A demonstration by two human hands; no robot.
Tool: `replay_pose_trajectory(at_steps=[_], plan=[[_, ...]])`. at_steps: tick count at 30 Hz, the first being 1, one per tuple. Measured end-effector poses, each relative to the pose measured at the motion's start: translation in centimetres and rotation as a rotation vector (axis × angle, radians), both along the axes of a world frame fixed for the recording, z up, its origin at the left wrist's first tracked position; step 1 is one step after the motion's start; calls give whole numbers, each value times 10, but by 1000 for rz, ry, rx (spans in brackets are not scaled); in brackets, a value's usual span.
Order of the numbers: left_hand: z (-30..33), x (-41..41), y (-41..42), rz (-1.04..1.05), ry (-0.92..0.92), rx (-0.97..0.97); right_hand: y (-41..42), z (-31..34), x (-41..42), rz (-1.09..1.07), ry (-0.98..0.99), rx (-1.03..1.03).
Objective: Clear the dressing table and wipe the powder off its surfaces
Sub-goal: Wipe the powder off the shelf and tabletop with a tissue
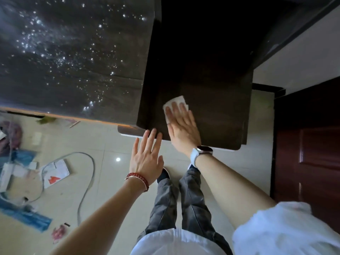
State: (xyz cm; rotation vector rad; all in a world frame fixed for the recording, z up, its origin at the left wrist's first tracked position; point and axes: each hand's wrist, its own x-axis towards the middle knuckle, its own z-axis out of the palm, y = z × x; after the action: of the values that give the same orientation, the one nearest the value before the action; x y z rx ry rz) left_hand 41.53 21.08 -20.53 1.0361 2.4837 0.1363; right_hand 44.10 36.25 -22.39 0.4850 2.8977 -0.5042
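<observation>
Now right hand (181, 126) presses flat on tissue (175, 105) atop dark table (211, 100), unwiped surface lying ahead of fingers; left hand (146, 157) open at near edge, holding nothing.

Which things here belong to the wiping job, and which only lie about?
Job: folded white tissue under right hand; dark wooden table top; left hand at its edge.
Lying about: grey cable, white paper bag, blue plastic.
</observation>
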Motion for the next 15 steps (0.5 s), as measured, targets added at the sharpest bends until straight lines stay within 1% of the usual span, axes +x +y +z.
replay_pose_trajectory(at_steps=[1,2,3,5,7,10,13,15], plan=[[1,0,1,-6,3,3,13,0,7,26,2,-5],[3,0,3,-8,6,-6,28,0,19,-15,5,-12],[4,2,5,-2,22,-17,44,0,33,-98,7,-9],[5,5,16,-9,50,-31,81,2,65,-329,-28,7],[4,10,31,-42,38,-4,102,3,81,-459,-67,21],[5,15,58,-61,22,41,83,7,92,-488,-72,8],[6,15,84,-34,15,72,63,14,116,-433,-103,15],[2,13,99,-45,13,50,74,15,121,-418,-109,18]])
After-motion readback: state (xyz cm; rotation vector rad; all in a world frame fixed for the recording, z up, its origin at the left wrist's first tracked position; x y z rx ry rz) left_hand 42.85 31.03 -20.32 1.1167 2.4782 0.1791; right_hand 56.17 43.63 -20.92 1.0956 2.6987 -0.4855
